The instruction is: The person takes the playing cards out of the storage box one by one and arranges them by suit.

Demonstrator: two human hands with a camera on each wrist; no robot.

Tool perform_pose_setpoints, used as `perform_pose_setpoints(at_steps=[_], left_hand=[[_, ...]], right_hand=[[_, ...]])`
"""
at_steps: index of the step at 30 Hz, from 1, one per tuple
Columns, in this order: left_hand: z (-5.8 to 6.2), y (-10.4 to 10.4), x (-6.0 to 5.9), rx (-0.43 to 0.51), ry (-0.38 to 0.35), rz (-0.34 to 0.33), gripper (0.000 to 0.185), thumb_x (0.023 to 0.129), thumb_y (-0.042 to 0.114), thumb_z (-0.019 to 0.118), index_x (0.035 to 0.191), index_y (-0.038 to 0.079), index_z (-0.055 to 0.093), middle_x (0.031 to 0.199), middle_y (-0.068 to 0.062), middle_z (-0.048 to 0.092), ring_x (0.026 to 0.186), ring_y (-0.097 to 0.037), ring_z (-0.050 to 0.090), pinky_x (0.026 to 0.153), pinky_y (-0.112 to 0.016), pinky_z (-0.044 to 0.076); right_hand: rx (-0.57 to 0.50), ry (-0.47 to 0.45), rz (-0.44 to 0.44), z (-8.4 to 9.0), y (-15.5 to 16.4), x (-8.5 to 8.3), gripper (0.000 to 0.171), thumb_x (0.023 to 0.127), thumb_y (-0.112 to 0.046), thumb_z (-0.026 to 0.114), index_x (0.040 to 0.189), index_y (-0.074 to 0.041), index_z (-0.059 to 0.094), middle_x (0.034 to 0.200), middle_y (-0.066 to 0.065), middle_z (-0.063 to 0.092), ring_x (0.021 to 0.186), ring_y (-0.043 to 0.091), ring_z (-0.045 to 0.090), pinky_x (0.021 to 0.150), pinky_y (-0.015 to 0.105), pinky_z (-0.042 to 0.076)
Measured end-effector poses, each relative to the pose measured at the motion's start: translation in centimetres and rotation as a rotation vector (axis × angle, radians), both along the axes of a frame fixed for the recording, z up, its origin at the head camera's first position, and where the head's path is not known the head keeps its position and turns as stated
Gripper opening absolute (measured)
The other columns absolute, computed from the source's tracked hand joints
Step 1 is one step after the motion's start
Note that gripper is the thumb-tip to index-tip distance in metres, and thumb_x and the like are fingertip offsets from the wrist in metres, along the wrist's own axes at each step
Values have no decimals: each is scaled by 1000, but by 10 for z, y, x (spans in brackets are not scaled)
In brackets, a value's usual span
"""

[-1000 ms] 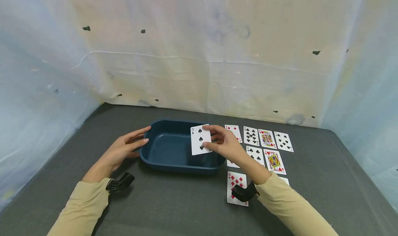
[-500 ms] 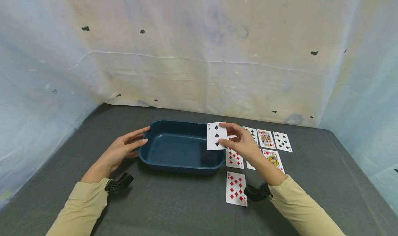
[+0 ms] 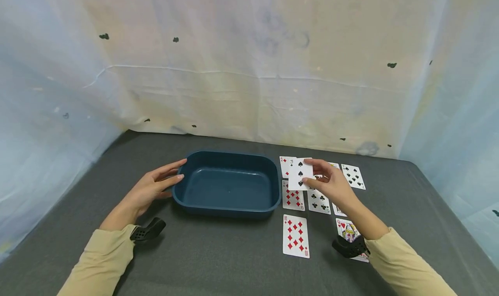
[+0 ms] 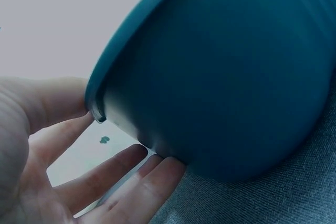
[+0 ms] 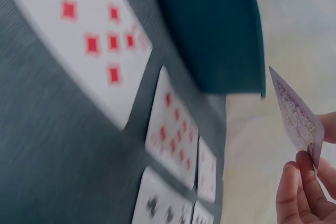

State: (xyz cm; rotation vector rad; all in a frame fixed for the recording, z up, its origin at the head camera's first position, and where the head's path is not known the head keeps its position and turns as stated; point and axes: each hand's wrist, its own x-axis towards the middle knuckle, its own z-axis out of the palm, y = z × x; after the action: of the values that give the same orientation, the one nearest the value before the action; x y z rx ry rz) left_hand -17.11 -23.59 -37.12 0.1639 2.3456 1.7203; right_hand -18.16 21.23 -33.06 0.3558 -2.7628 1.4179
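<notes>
Near on the bench (image 3: pixel 218 261) lies a ten of diamonds (image 3: pixel 296 235). Farther, the left hand (image 3: pixel 152 187) rests relaxed fingers against the tub (image 3: pixel 228 206); the right hand (image 3: pixel 331 184) pinches a three of spades (image 3: pixel 299 174) over the card rows, right of the tub.

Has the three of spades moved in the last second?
Yes. The right hand has carried the three of spades rightward, from over the blue tub to above the laid-out cards beside it. The tub itself has stayed put.
</notes>
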Motion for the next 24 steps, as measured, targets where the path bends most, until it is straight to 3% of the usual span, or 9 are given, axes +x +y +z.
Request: perform_pose_setpoints(at_steps=[5, 9, 16, 24], left_hand=[[-1, 0, -1, 9, -3, -4, 67, 94, 41, 59, 152, 26, 28, 159, -16, 14, 144, -39, 15, 102, -65, 33], [-2, 0, -1, 13, -3, -3, 68, 94, 41, 59, 152, 26, 28, 159, -15, 13, 144, -39, 15, 102, -65, 33], [-2, 0, 0, 11, 2, -3, 67, 95, 41, 58, 152, 25, 28, 159, -16, 13, 145, -39, 14, 102, -64, 33], [-1, 0, 0, 3, -6, -5, 68, 94, 42, 58, 152, 26, 27, 159, -16, 13, 144, -39, 15, 102, -64, 33]], right_hand=[[25, -49, -72, -4, 22, 5, 55, 90, -23, 68, 140, -10, 48, 132, 15, 51, 117, 27, 48, 87, 30, 45], [28, -97, -129, -6, 39, 10, 56, 92, -26, 65, 142, -10, 45, 132, 15, 47, 119, 23, 46, 86, 27, 44], [-19, -161, -186, -16, 73, 14, 60, 93, -28, 64, 144, -6, 41, 123, 6, 45, 99, -2, 47, 79, 18, 45], [4, -222, -237, -27, 104, 22, 59, 94, -23, 62, 144, -1, 38, 106, 0, 45, 80, 0, 50, 73, 23, 44]])
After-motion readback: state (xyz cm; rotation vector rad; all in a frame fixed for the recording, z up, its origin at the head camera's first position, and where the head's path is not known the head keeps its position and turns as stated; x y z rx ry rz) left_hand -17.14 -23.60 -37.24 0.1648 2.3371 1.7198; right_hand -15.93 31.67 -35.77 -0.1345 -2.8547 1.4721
